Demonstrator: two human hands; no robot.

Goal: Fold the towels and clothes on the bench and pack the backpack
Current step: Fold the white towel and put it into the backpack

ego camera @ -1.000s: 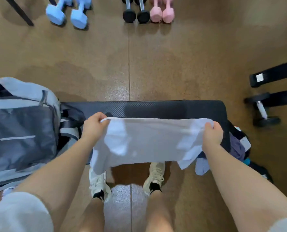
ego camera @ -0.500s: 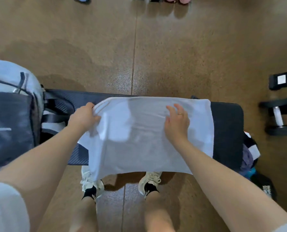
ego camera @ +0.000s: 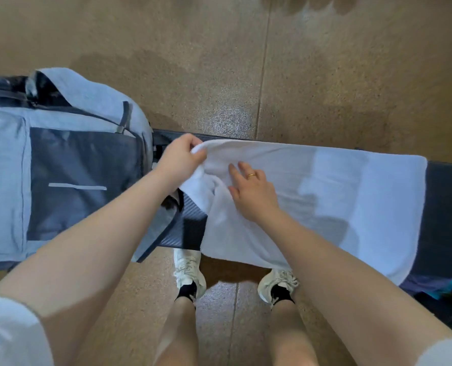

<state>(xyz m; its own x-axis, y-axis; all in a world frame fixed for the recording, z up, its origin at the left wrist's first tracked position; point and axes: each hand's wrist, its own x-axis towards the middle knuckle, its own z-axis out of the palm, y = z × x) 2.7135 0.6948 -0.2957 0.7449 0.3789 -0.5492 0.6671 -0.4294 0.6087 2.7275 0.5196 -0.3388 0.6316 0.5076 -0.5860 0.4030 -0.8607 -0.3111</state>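
So the brown speckled floor [ego camera: 325, 75] is taking up most of the view, with a thin seam line running across it. Next biggest thing is the grey-blue backpack [ego camera: 61, 167], which is sitting on the left end of the dark worktop [ego camera: 449, 207] with its dark front panel facing up and the top zip gaping open at the far-left corner. A dark strap is hanging off its right side, near the person's left wrist.

A white towel [ego camera: 338, 202] is lying spread over the middle and right of the worktop, and its near edge is drooping over the side closest to the person. The left end of it is bunching up where the hands are working.

Both bare forearms are reaching in from the near side. The left hand [ego camera: 178, 161] is curling its fingers round the far-left corner of the towel, pinching it and lifting it a bit off the worktop. The right hand [ego camera: 254, 188] is lying flat on the towel just beside it, fingers straight and slightly spread, pressing the cloth down. It's wearing a gold ring [ego camera: 251, 175].

Down by the floor, two pale sneakers [ego camera: 189, 270] with black socks are standing just under the near edge of the worktop. Off at the near-right there's a small heap of dark clothes [ego camera: 441, 289] with a bit of teal poking out.
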